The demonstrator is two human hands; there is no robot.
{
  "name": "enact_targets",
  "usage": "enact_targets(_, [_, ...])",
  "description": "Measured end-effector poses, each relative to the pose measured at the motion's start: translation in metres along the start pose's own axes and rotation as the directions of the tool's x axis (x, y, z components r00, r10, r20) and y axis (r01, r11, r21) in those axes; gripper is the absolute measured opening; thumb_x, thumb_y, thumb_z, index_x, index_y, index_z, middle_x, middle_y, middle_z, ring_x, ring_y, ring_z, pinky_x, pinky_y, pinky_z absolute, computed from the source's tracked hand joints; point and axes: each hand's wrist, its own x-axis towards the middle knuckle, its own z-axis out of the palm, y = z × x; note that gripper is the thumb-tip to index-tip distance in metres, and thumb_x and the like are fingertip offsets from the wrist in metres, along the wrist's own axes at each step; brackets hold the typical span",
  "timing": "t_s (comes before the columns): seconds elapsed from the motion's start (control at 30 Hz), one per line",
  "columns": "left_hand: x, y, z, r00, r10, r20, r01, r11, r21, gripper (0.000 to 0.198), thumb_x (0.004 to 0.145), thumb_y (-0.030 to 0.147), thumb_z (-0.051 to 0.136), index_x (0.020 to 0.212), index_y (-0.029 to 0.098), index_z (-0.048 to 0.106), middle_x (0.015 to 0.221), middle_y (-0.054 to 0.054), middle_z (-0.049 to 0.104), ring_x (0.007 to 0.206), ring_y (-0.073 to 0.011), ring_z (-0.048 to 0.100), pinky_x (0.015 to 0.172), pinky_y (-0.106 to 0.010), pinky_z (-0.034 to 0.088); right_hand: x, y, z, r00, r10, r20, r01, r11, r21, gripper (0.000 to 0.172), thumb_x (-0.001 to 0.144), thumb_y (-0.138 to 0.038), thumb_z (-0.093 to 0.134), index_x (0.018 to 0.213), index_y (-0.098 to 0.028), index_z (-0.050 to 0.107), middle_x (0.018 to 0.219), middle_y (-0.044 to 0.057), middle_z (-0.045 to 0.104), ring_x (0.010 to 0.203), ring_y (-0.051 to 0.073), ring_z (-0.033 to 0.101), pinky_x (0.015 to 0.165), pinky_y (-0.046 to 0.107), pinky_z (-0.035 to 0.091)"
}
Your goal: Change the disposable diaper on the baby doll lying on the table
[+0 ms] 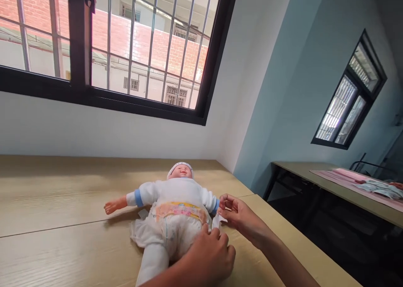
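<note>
At the left, a wide dark-framed window (80, 52) with upright metal bars (131, 39) looks out on a brick wall (141, 48); below it a white wall (110, 131) meets a pale wood-grain table (63, 194) crossed by a thin dark seam. Near the middle of this table a baby doll (179, 190) lies on its back, head toward the wall, in a white cap and white clothes, one arm with a blue cuff (138, 197) stretched out leftward. Around its hips is a diaper (181, 222) with an orange-and-pink printed front band, its side spread loosely on the left. The person's left hand (212, 255) lies against the diaper's lower right side, fingers bent; whether they grip it cannot be told. This hand and its forearm block the view of one of the doll's legs. Just beyond, the right hand (236, 213) is half-curled beside the doll's other cuff, fingertips close to a white flap (217, 220); a firm hold cannot be made out. Farther right come a blue-grey wall (267, 110), a second table (292, 171) bearing a pink cloth (336, 176) and crumpled fabric (380, 188), and a smaller window (349, 94).
</note>
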Motion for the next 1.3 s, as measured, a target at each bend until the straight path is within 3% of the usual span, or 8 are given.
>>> enact_targets(0.13, [0.003,0.011,0.0,0.993,-0.054,-0.106,0.053,0.998,-0.014,0.031,0.097,0.022,0.033,0.094,0.014,0.063,0.101,-0.011,0.065,0.095,-0.027,0.062,0.067,-0.044,0.058,0.024,-0.006,0.018,0.997,-0.072,0.038,0.078,0.973,-0.218,0.035,0.062,-0.033,0.078,0.079,-0.018,0.051,0.078,-0.002,0.051,0.069,0.01,0.046,0.061,0.021,0.037])
enact_targets(0.3, [-0.001,0.008,-0.01,0.997,-0.068,0.02,0.07,0.994,-0.087,0.031,0.097,0.02,0.035,0.104,0.012,0.064,0.106,-0.013,0.064,0.104,-0.0294,0.059,0.066,-0.04,0.057,0.037,-0.005,0.045,0.982,-0.151,0.117,0.19,0.847,-0.497,0.011,0.072,-0.018,0.06,0.082,-0.019,0.055,0.075,-0.002,0.049,0.068,0.012,0.046,0.062,0.023,0.035])
enact_targets(0.47, [0.006,0.005,0.002,0.989,-0.143,0.048,0.149,0.974,-0.17,0.03,0.095,0.018,0.039,0.107,0.013,0.066,0.117,-0.016,0.062,0.108,-0.0304,0.058,0.073,-0.038,0.055,0.035,-0.014,0.065,0.981,-0.113,0.155,0.19,0.685,-0.704,0.014,0.074,-0.011,0.053,0.083,-0.021,0.056,0.077,-0.002,0.048,0.072,0.013,0.047,0.065,0.024,0.037])
enact_targets(0.67, [0.008,0.006,0.002,0.978,-0.173,0.118,0.188,0.974,-0.128,0.037,0.095,0.015,0.034,0.124,0.009,0.057,0.13,-0.017,0.056,0.126,-0.0325,0.048,0.094,-0.041,0.051,0.027,-0.033,0.08,0.988,-0.101,0.12,0.153,0.785,-0.6,0.013,0.083,-0.026,0.056,0.094,-0.022,0.054,0.114,0.005,0.05,0.1,0.018,0.055,0.079,0.03,0.048])
enact_targets(0.8, [0.002,0.005,-0.01,0.963,-0.187,0.193,0.212,0.97,-0.117,0.041,0.098,0.016,0.028,0.132,0.007,0.049,0.129,-0.019,0.056,0.132,-0.034,0.041,0.104,-0.048,0.044,0.018,-0.052,0.08,0.976,-0.167,0.141,0.217,0.816,-0.535,0.022,0.088,-0.04,0.053,0.102,-0.023,0.056,0.117,0.005,0.053,0.104,0.02,0.057,0.086,0.034,0.047])
enact_targets(0.9, [-0.001,-0.002,-0.011,0.972,-0.155,0.176,0.176,0.978,-0.111,0.047,0.097,0.029,0.04,0.138,0.007,0.041,0.137,-0.022,0.048,0.138,-0.0356,0.031,0.111,-0.058,0.031,0.013,-0.062,0.069,0.966,-0.24,0.098,0.256,0.821,-0.511,0.03,0.087,-0.045,0.055,0.107,-0.023,0.055,0.117,0.006,0.055,0.107,0.021,0.056,0.084,0.033,0.048])
enact_targets(1.03, [-0.003,-0.014,-0.003,0.979,-0.173,0.104,0.187,0.971,-0.15,0.074,0.083,0.05,0.061,0.141,0.013,0.035,0.149,-0.021,0.033,0.141,-0.0374,0.021,0.109,-0.07,0.019,0.012,-0.067,0.051,0.945,-0.325,0.043,0.293,0.779,-0.555,0.033,0.087,-0.047,0.056,0.11,-0.024,0.055,0.123,0.006,0.052,0.102,0.019,0.057,0.081,0.033,0.051])
enact_targets(1.3, [-0.008,-0.029,0.005,0.983,-0.177,-0.048,0.161,0.96,-0.23,0.067,0.081,0.045,0.064,0.138,0.023,0.038,0.145,-0.015,0.04,0.14,-0.0361,0.025,0.106,-0.073,0.021,0.006,-0.074,0.044,0.92,-0.387,0.058,0.341,0.72,-0.604,0.033,0.087,-0.048,0.056,0.111,-0.025,0.055,0.12,0.006,0.052,0.097,0.017,0.059,0.077,0.03,0.053])
